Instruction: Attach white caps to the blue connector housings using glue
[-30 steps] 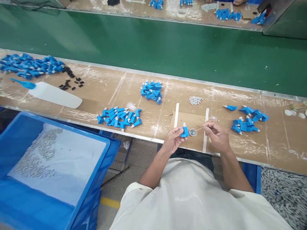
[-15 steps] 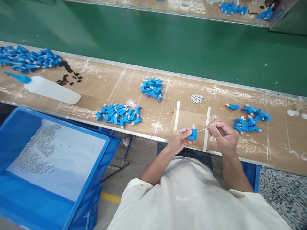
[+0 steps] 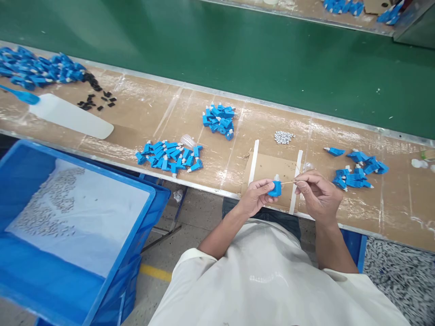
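Between the thumb and fingers of my left hand (image 3: 255,197) is a small blue plastic part (image 3: 276,188) with a whitish tip pointing up. My right hand (image 3: 319,194) pinches a thin wooden stick (image 3: 288,182), whose far end meets the right side of the blue part. Both hands are over a cardboard sheet (image 3: 272,165) with a white strip along each side. Beyond it lies a small heap of grey-white pieces (image 3: 284,137). A loose group of similar blue parts (image 3: 355,177) rests to the right of my right hand.
Two more blue-part piles (image 3: 219,120) (image 3: 170,156) lie left on the bench. Farther left are black pieces (image 3: 90,103), a white scoop-like item (image 3: 71,115) and a large blue heap (image 3: 37,68). A blue crate (image 3: 149,199) stands lower left; a green surface (image 3: 238,54) runs behind.
The camera view has shifted slightly. My left hand still holds the blue part, and the stick in my right hand still meets its side, now lying closer to level.
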`<state>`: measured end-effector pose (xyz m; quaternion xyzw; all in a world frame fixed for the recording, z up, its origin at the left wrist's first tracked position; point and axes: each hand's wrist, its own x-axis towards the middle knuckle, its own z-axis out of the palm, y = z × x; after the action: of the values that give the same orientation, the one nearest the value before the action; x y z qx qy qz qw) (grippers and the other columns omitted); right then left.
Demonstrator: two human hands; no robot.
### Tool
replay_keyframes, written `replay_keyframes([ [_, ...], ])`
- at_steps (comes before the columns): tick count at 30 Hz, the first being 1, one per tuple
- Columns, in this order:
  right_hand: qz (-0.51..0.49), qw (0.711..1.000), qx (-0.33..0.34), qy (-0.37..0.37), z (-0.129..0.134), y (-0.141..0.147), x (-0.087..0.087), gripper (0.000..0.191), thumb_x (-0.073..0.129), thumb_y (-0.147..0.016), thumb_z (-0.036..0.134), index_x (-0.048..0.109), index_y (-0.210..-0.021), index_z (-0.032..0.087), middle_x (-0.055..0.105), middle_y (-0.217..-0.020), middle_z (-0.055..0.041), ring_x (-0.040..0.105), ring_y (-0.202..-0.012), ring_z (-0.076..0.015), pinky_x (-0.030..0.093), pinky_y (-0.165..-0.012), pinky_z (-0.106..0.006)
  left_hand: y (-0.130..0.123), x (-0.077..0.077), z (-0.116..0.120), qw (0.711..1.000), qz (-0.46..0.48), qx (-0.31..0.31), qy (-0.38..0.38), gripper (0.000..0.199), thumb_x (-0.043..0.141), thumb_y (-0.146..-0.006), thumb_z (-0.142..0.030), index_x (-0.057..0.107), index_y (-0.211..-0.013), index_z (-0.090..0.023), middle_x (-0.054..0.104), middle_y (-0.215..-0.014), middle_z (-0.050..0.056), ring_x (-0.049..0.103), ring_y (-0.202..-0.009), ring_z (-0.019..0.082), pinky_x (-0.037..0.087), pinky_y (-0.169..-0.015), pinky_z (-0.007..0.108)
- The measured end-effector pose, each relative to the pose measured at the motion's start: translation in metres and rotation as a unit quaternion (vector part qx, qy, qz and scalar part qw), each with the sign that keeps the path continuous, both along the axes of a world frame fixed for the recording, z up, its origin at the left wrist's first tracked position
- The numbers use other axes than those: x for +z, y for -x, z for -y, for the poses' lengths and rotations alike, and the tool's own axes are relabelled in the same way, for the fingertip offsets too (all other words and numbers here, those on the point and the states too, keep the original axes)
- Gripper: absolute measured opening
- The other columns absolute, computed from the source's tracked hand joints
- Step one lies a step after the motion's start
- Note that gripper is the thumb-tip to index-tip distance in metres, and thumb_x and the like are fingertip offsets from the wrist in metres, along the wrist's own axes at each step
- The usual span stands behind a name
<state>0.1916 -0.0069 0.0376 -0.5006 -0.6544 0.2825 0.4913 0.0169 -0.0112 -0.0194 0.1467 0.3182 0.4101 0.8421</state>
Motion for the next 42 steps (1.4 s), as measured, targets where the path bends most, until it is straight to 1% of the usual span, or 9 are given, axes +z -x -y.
replay_keyframes([
  [3, 0.017, 1.0, 0.005, -0.006, 0.0007, -0.0001, -0.0007, 0.014, 0.068, -0.095, 0.033, 0.074, -0.087, 0.023, 0.069, -0.076, -0.0034, 0.059, -0.055, -0.0145, 0.049, -0.05, -0.03, 0.0001, -0.0014, 0.0004, 1.0, -0.003, -0.003, -0.002, 0.055, 0.093, -0.059, -0.053, 0.069, -0.087, -0.012, 0.068, -0.072, 0.001, 0.061, -0.055, 0.008, 0.043, -0.051, 0.019],
  [7, 0.046, 0.998, 0.017, -0.041, 0.0011, -0.0005, -0.0013, 0.009, 0.067, -0.095, 0.028, 0.075, -0.091, 0.024, 0.069, -0.075, -0.0028, 0.061, -0.061, -0.0165, 0.049, -0.057, -0.032, 0.0006, -0.0009, 0.0002, 1.0, 0.0, 0.0, -0.003, 0.055, 0.093, -0.06, -0.053, 0.068, -0.085, -0.012, 0.067, -0.073, 0.002, 0.06, -0.054, 0.007, 0.044, -0.052, 0.018],
  [14, 0.077, 0.996, 0.008, -0.045, 0.0012, 0.0, -0.0011, 0.011, 0.066, -0.095, 0.03, 0.075, -0.089, 0.025, 0.071, -0.075, -0.0033, 0.064, -0.067, -0.0197, 0.052, -0.064, -0.035, 0.0014, -0.0008, 0.0, 1.0, 0.007, -0.003, -0.006, 0.053, 0.092, -0.062, -0.053, 0.066, -0.085, -0.012, 0.066, -0.073, 0.001, 0.06, -0.055, 0.007, 0.042, -0.051, 0.018],
  [22, 0.121, 0.991, 0.014, -0.057, 0.001, 0.0025, 0.0006, 0.012, 0.064, -0.096, 0.028, 0.073, -0.09, 0.025, 0.072, -0.075, -0.0028, 0.064, -0.066, -0.0187, 0.052, -0.063, -0.033, 0.0019, 0.0011, -0.0001, 1.0, 0.009, -0.006, -0.003, 0.056, 0.094, -0.059, -0.054, 0.065, -0.083, -0.012, 0.066, -0.073, 0.001, 0.06, -0.055, 0.007, 0.041, -0.049, 0.018],
  [27, 0.127, 0.987, 0.039, -0.092, 0.0008, 0.0032, 0.0014, 0.009, 0.065, -0.095, 0.022, 0.072, -0.09, 0.024, 0.072, -0.075, -0.0015, 0.064, -0.066, -0.0176, 0.05, -0.061, -0.032, 0.0026, 0.0031, -0.0009, 1.0, 0.01, -0.007, -0.005, 0.054, 0.093, -0.061, -0.053, 0.064, -0.08, -0.012, 0.064, -0.07, 0.0, 0.059, -0.055, 0.007, 0.041, -0.05, 0.017],
  [30, 0.126, 0.986, 0.03, -0.105, 0.0005, 0.0032, 0.0013, 0.009, 0.065, -0.095, 0.02, 0.073, -0.091, 0.025, 0.072, -0.076, -0.0014, 0.064, -0.066, -0.0173, 0.049, -0.061, -0.031, 0.0022, 0.0027, -0.0008, 1.0, 0.013, -0.008, -0.004, 0.054, 0.093, -0.06, -0.053, 0.064, -0.081, -0.012, 0.065, -0.07, 0.001, 0.06, -0.055, 0.007, 0.04, -0.049, 0.017],
  [38, 0.135, 0.986, 0.03, -0.094, 0.0006, 0.0017, -0.0033, 0.01, 0.065, -0.095, 0.024, 0.074, -0.091, 0.024, 0.072, -0.076, -0.0024, 0.064, -0.068, -0.018, 0.05, -0.063, -0.032, 0.0034, -0.0002, -0.0005, 1.0, 0.025, -0.008, 0.003, 0.053, 0.094, -0.06, -0.05, 0.064, -0.081, -0.011, 0.065, -0.071, 0.001, 0.061, -0.054, 0.007, 0.041, -0.049, 0.017],
  [42, 0.113, 0.99, 0.021, -0.082, 0.0005, 0.0019, -0.004, 0.011, 0.067, -0.094, 0.028, 0.075, -0.088, 0.025, 0.071, -0.074, -0.0025, 0.065, -0.069, -0.0193, 0.052, -0.064, -0.034, 0.0053, -0.0027, -0.0013, 1.0, 0.028, -0.004, 0.012, 0.048, 0.093, -0.064, -0.046, 0.065, -0.08, -0.011, 0.067, -0.071, 0.002, 0.062, -0.054, 0.008, 0.041, -0.048, 0.017],
])
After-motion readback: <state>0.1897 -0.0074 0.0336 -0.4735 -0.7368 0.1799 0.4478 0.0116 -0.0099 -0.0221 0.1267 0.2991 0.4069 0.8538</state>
